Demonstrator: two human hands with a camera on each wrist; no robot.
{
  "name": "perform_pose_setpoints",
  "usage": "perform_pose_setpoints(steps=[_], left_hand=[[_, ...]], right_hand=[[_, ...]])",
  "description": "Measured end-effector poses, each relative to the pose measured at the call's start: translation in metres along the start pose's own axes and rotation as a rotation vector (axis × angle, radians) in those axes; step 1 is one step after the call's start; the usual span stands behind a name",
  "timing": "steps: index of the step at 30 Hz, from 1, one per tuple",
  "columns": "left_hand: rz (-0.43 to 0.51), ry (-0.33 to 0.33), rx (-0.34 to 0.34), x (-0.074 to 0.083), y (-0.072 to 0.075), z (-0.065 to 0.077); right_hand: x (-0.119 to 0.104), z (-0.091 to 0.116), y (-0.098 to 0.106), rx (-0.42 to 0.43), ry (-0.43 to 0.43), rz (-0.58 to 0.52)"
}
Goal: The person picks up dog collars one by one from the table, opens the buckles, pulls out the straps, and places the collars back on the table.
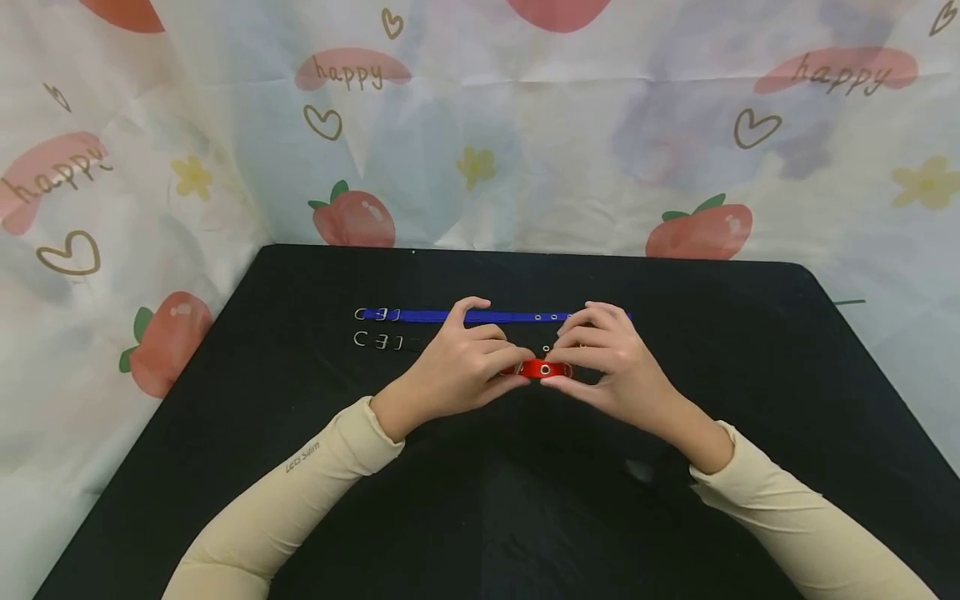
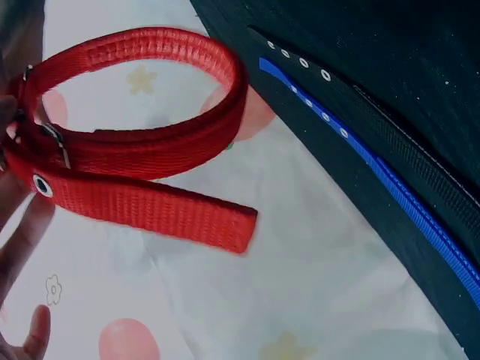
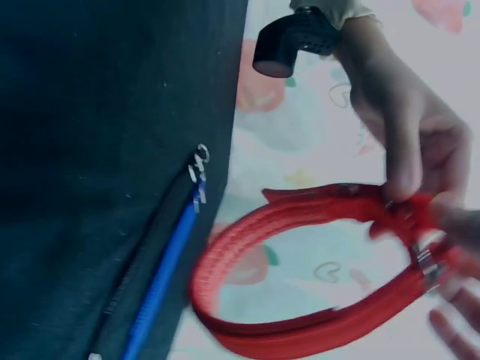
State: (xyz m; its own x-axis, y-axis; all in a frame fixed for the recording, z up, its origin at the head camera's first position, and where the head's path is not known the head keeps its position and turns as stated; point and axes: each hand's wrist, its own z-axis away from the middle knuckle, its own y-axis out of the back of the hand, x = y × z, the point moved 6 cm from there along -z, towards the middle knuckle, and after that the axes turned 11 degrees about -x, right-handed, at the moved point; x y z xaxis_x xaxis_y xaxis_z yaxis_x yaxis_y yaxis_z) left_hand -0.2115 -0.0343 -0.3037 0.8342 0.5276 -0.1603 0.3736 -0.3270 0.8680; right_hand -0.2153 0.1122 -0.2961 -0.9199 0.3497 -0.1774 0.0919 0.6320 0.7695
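A red buckled collar (image 1: pixel 545 369), bent into a loop, is up in front of me between both hands. My left hand (image 1: pixel 468 362) pinches it near its metal fittings, thumb below and fingers above. From the other side, the thumb and fingers of my right hand (image 1: pixel 618 362) pinch the same stretch. In the left wrist view, the loose strap end (image 2: pixel 157 214) with a metal eyelet (image 2: pixel 43 185) runs alongside the loop. Metal hardware (image 3: pixel 427 266) shows by the fingertips in the right wrist view; fingers partly hide how the strap passes through it.
Beyond my hands a blue collar (image 1: pixel 442 317) lies straight across the black table (image 1: pixel 525 517). A black collar (image 1: pixel 408 343) with a silver buckle lies parallel, nearer me, partly hidden by the hands. A printed cloth (image 1: pixel 525 150) hangs behind the table and at its sides.
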Motion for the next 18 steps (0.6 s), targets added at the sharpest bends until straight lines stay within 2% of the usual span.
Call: perform_pose_setpoints(steps=[4,7,9,13,18], left_hand=[[0.038,-0.046,0.018,0.002,0.001,-0.001],[0.031,-0.056,0.020,0.003,0.002,-0.003],[0.004,-0.050,0.022,0.003,0.003,-0.003],[-0.026,-0.001,-0.009,0.002,0.005,-0.006],[0.009,0.090,-0.114,-0.003,0.004,-0.008]], right_hand=[[0.008,0.005,0.000,0.058,0.062,-0.211],[0.012,0.006,-0.001,0.050,0.072,-0.267],[0.012,0.004,-0.002,0.020,0.068,-0.227],[0.008,-0.001,-0.003,-0.038,0.075,-0.049],[0.000,-0.006,-0.005,-0.084,0.084,0.107]])
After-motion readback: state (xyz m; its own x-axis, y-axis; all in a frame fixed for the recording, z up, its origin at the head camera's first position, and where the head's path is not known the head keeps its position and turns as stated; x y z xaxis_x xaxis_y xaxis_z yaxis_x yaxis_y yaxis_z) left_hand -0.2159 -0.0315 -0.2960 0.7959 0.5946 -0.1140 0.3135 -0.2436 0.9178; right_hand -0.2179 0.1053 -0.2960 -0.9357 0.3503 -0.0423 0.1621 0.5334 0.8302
